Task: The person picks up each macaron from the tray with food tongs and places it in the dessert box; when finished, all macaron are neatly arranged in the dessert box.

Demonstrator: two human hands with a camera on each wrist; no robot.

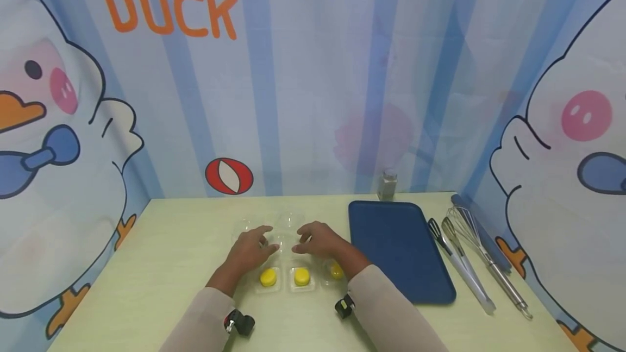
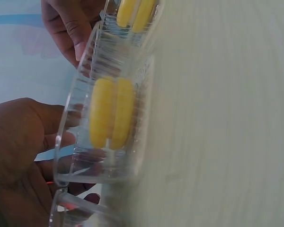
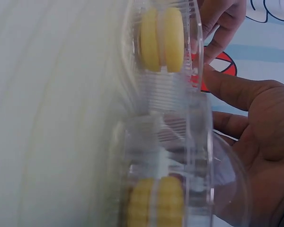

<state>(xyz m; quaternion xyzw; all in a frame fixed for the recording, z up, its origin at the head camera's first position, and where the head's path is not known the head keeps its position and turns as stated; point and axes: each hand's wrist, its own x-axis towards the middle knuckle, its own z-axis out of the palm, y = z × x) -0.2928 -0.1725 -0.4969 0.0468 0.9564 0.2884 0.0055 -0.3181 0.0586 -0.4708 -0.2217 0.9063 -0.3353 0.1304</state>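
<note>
Three yellow macarons stand along the front of the table in clear plastic boxes: a left macaron (image 1: 268, 277), a middle macaron (image 1: 301, 276) and a right macaron (image 1: 337, 270), partly covered by the right forearm. Behind them my left hand (image 1: 248, 250) and right hand (image 1: 320, 240) face each other, thumbs and fingers apart. A clear plastic piece (image 1: 285, 243) lies between them, the left thumb overlapping it. In the left wrist view a macaron (image 2: 111, 113) shows through a ribbed box wall. A clear dome (image 3: 229, 175) appears beside my right palm in the right wrist view.
More clear plastic pieces (image 1: 290, 218) lie behind the hands. To the right is a dark blue tray (image 1: 401, 249), with tongs (image 1: 464, 273), a whisk (image 1: 496, 270) and a blue stick-like object (image 1: 484, 238) beyond it. A small glass jar (image 1: 388, 184) stands by the curtain.
</note>
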